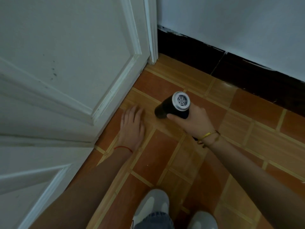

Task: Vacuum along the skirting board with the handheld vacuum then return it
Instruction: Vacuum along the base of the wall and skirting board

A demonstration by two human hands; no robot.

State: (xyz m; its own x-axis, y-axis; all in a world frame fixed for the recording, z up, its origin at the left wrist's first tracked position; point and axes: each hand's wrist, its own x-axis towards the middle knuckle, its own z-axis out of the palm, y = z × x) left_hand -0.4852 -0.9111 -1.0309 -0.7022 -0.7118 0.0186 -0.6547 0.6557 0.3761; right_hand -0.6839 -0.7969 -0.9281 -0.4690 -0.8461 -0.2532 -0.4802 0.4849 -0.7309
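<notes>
Right hand (196, 120) is gripping handheld vacuum (173, 105), nozzle pointing at floor (165, 154); left hand (132, 124) is lying flat, fingers straight, holding nothing.

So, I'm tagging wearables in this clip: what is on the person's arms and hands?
Both forearms are bare, with no sleeves or gloves. The left hand has a thin red string at its wrist. The right hand has thin gold-coloured bracelets at its wrist.

I'm looking down into a corner: a white panelled door (66, 76) fills the left, scuffed with a few dark specks, its frame (152, 30) meeting a pale wall (239, 22) on the right. The floor (158, 156) is terracotta-orange tile with lighter wood-toned bands — glossy in places. The light is dim and bluish.
</notes>
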